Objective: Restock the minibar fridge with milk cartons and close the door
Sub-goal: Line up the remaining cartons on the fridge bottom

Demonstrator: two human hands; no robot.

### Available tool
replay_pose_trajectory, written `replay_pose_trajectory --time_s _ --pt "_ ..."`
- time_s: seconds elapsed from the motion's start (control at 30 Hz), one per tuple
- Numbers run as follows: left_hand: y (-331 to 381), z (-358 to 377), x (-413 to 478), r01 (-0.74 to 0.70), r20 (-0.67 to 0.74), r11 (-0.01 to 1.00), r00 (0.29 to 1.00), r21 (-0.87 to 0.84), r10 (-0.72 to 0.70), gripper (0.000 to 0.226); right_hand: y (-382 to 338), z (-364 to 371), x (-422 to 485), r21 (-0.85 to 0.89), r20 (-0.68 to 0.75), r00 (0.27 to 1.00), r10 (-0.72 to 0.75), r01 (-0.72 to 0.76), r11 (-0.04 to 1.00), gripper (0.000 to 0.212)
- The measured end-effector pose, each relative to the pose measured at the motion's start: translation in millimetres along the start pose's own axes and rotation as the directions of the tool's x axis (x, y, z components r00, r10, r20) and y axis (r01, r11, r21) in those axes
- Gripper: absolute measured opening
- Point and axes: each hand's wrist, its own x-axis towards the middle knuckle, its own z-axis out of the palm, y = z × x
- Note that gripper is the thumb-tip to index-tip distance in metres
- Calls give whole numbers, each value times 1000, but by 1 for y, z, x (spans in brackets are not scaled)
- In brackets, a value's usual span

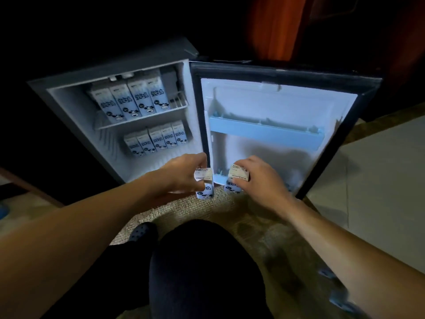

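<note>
The minibar fridge [76, 125] stands open with its door [276, 107] swung out to the right. Several blue-and-white milk cartons [133, 100] stand on the upper wire shelf and several more [156, 141] on the fridge floor. My left hand [184, 173] grips one milk carton [204, 184] by its top, in front of the fridge's lower right corner. My right hand [257, 178] grips another carton [236, 179] at the bottom of the door's inner side. Both cartons are upright, just above the carpet.
The door's blue middle rack [266, 132] holds nothing. Woven carpet [218, 210] lies under the hands. My dark-clad knee [202, 268] and a dark shoe [142, 231] are in the foreground. A pale surface [379, 192] lies at right, an orange curtain [276, 26] behind.
</note>
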Motion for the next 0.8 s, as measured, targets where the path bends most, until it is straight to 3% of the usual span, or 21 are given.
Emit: replay_pose_trajectory --time_s 0.4,0.8 --pt "-118 -29 -25 195 -93 977 978 82 -187 43 -79 70 104 -94 245 951 -189 217 972 31" --pt "-234 -2 1 363 -252 925 890 -110 -380 32 -96 177 213 -59 273 933 -234 259 964 28"
